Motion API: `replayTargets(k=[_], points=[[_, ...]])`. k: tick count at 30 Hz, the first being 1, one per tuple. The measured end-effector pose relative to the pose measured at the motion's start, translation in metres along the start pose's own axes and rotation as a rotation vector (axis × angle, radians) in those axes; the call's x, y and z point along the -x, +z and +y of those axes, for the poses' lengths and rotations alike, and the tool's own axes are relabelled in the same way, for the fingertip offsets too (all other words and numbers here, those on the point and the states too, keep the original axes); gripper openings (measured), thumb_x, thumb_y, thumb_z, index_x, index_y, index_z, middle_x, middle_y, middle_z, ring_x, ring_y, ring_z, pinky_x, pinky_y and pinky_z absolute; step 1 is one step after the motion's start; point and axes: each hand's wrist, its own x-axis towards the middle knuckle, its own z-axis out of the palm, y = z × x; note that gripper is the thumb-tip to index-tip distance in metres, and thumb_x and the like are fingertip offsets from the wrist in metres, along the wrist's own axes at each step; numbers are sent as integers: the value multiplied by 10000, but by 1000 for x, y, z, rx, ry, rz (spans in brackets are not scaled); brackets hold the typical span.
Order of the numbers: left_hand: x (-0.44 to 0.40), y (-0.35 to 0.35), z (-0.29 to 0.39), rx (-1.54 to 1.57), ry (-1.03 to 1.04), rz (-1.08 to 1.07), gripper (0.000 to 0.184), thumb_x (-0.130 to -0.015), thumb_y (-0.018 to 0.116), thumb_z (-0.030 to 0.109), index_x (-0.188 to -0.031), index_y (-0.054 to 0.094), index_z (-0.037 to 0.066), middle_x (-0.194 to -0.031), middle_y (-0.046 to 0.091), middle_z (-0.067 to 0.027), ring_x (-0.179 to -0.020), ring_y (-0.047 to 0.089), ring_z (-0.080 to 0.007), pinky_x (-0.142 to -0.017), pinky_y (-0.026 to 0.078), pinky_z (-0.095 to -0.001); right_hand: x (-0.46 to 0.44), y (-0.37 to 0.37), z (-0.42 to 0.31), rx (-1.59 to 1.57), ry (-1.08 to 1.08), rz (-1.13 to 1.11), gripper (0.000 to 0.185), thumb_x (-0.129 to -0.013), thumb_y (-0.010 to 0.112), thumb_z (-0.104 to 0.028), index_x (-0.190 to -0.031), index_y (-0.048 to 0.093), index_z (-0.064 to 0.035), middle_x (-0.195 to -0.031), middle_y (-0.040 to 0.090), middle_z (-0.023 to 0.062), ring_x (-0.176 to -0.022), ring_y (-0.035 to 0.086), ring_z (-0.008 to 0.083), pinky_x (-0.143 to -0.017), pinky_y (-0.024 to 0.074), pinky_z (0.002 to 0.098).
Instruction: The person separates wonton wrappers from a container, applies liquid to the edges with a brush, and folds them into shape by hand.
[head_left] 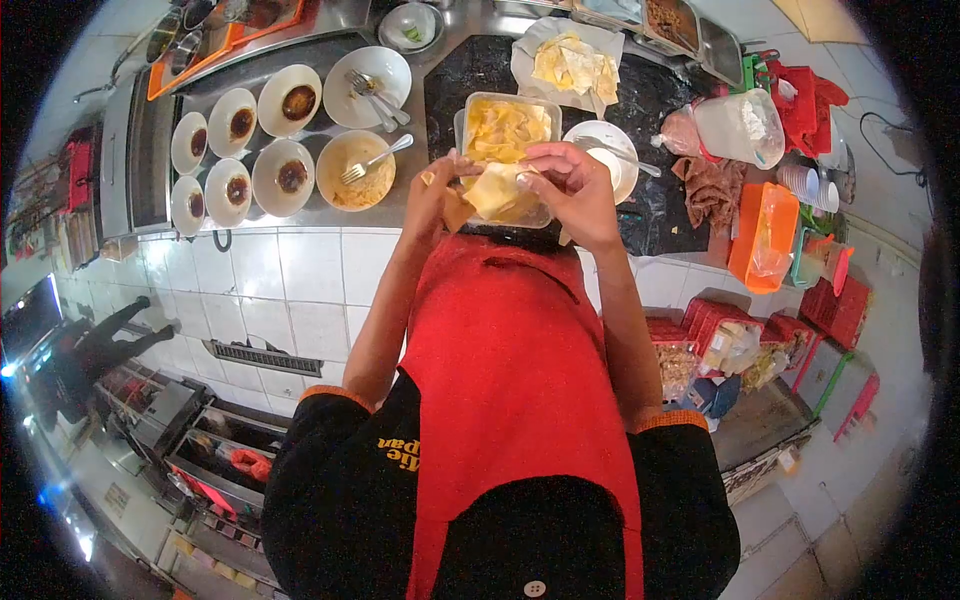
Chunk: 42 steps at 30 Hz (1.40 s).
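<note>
A pale yellow dumpling wrapper [497, 192] is stretched between my two hands, close in front of me. My left hand [437, 192] pinches its left side, and my right hand [577, 190] grips its right edge between thumb and fingers. Under and just beyond them is a clear plastic container [554, 108] with folded yellow dumplings [505, 125] inside. A bowl of pale filling [372, 187] with a fork [375, 160] in it stands left of my left hand. Right of the container is a small white bowl [622, 176] with a metal utensil across it.
Several white bowls [283, 178] with dark sauce line the left counter, beside a bowl with cutlery [390, 66]. More wrappers [575, 65] lie on paper at the back. To the right are a brown cloth [710, 190], an orange bin [752, 235] and a tub of white powder [745, 128].
</note>
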Motion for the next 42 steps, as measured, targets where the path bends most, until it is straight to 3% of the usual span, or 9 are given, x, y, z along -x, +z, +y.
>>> replayTargets(k=[10, 13, 20, 22, 29, 32, 38, 40, 42], points=[[13, 27, 4, -127, 32, -64, 381, -1062, 535, 340, -1139, 651, -15, -976, 687, -90, -749, 663, -152, -700, 607, -356, 5, 4, -7, 524, -228, 230, 254, -894, 724, -42, -1138, 669, 1, -1061, 740, 152, -990, 724, 220, -877, 556, 319], [15, 34, -1, 36, -83, -124, 427, -1068, 524, 375, -1238, 631, -2, -1040, 681, -67, -932, 656, -153, -896, 549, -303, 18, 28, -19, 437, -117, 104, 238, -915, 709, -89, -1131, 672, 4, -1073, 738, 167, -1016, 726, 245, -896, 552, 329], [27, 35, 18, 7, -237, -100, 505, -1072, 491, 419, -1305, 578, -21, -1187, 649, -126, -1096, 646, -219, -928, 544, -353, 1, 0, -34, 621, -280, 49, 300, -866, 764, -101, -1139, 678, -7, -994, 731, 130, -956, 702, 255, -890, 527, 347], [23, 30, 9, -38, -173, -359, 499, -1071, 488, 434, -1293, 569, -5, -1205, 639, -137, -1118, 639, -243, -948, 543, -361, 2, -2, -16, 640, -317, -91, 364, -847, 806, -116, -1178, 686, -25, -1060, 735, 111, -929, 667, 180, -851, 525, 321], [14, 4, -12, 56, -329, -287, 491, -1057, 478, 503, -1236, 563, 54, -1234, 634, -139, -1121, 639, -255, -975, 539, -395, 19, 5, -8, 355, -16, -48, 299, -872, 773, 4, -1148, 659, 14, -982, 716, 77, -945, 681, 115, -813, 546, 264], [1, -3, -24, 188, -506, -177, 684, -1011, 411, 668, -1249, 554, 43, -1147, 650, -152, -1037, 661, -246, -873, 577, -392, 30, 28, -24, 6, -51, 78, 247, -870, 779, 6, -1092, 669, 9, -947, 722, 64, -913, 681, 116, -779, 553, 249], [30, 1, -8, 738, -378, -543, 1118, -854, 309, 876, -1488, 383, -42, -1433, 526, -239, -1333, 527, -357, -1121, 425, -535, 30, 37, 5, 86, -25, 213, 268, -862, 799, -12, -1080, 651, 35, -980, 726, 83, -874, 680, 107, -769, 551, 239], [31, -5, -16, 673, -321, -611, 1017, -888, 471, 785, -1470, 389, -45, -1418, 537, -214, -1281, 574, -331, -1052, 505, -488, 33, 35, 9, 233, -52, 224, 272, -862, 804, -26, -1074, 645, 33, -967, 724, 81, -868, 678, 106, -763, 551, 240], [36, -9, -24, 59, -199, -473, 851, -915, 666, 579, -1436, 417, -46, -1365, 571, -171, -1202, 627, -285, -929, 584, -413, 40, 30, 18, 221, -31, 267, 249, -873, 792, -29, -1065, 644, 28, -955, 719, 79, -860, 679, 107, -759, 551, 241]])
